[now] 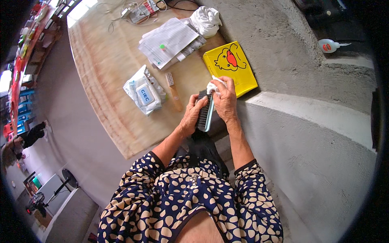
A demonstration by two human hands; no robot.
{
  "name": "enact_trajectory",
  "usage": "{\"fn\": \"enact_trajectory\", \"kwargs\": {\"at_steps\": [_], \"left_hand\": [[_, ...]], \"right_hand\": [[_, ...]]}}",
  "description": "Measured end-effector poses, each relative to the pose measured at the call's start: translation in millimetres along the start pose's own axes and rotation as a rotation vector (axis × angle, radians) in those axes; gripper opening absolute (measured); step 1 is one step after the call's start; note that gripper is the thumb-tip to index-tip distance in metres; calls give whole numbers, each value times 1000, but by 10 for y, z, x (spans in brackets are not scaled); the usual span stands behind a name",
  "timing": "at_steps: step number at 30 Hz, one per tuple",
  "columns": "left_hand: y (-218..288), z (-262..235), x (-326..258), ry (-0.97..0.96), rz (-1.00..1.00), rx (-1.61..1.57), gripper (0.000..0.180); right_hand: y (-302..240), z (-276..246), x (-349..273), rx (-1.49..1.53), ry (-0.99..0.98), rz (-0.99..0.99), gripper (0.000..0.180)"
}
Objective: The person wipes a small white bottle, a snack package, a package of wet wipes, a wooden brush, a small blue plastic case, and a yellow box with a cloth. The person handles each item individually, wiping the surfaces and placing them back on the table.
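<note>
My left hand is closed round a scrubbing brush with dark bristles and a pale blue-green back, held over the table's near edge. In my right hand a crumpled white wipe is pinched against the brush's far end. Left of the hands, a wooden-handled brush with pale bristles lies on the table. Beside it rests a white and blue pack of wet wipes. Just beyond my right hand is a yellow box with a cartoon duck on it.
On the marbled table lie printed papers with a small green object on top, a bundled white cloth and cables at the back. A concrete ledge runs along the right, with a white squeeze bottle farther back.
</note>
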State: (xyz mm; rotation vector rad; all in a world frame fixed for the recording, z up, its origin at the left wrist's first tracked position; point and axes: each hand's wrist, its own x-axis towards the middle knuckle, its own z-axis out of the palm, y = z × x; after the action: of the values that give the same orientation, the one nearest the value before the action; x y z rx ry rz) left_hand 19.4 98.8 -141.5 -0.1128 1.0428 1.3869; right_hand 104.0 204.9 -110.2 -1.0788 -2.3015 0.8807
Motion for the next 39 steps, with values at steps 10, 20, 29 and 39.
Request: {"fn": "enact_trajectory", "kwargs": {"at_steps": [10, 20, 29, 39], "left_hand": [[87, -531, -30, -40, -62, -435, 36], [139, -414, -223, -211, -170, -473, 34], [103, -180, -402, -96, -116, -156, 43], [154, -289, -239, 80, -40, -201, 53]], "right_hand": [[-696, -301, -805, 338, -638, -241, 38], [-700, 96, -756, 309, -51, -152, 52], [-565, 175, -371, -66, 209, -163, 49], [-556, -25, -832, 99, -269, -256, 47]]}}
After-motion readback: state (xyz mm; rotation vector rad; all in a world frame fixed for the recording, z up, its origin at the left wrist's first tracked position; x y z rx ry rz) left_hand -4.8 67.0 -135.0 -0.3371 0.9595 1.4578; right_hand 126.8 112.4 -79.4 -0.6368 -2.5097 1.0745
